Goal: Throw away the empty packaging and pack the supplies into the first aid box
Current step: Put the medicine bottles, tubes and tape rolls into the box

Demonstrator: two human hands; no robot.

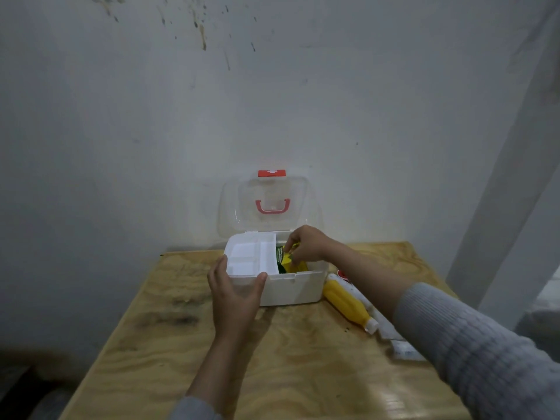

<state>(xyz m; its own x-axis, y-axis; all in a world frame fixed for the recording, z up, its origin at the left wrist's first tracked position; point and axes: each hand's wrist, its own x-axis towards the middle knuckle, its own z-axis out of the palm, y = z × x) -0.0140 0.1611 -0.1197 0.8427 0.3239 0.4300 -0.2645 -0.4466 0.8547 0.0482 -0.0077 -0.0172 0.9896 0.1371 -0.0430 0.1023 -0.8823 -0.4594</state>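
Note:
A white first aid box (298, 287) stands open near the far edge of the wooden table (272, 365), its clear lid (269, 204) with a red handle tipped back against the wall. A white divided tray (250, 256) sits over the left part of the box. My left hand (235, 294) grips the tray's near left corner. My right hand (304, 242) reaches into the box's right side, fingers pinched on a green and yellow packet (288, 262) that stands inside.
A yellow bottle with a white cap (347, 301) lies on the table right of the box. Beside it are a long white wrapped item (378, 316), a small red and white thing (344, 274) and a flat white packet (404, 351). Wall close behind.

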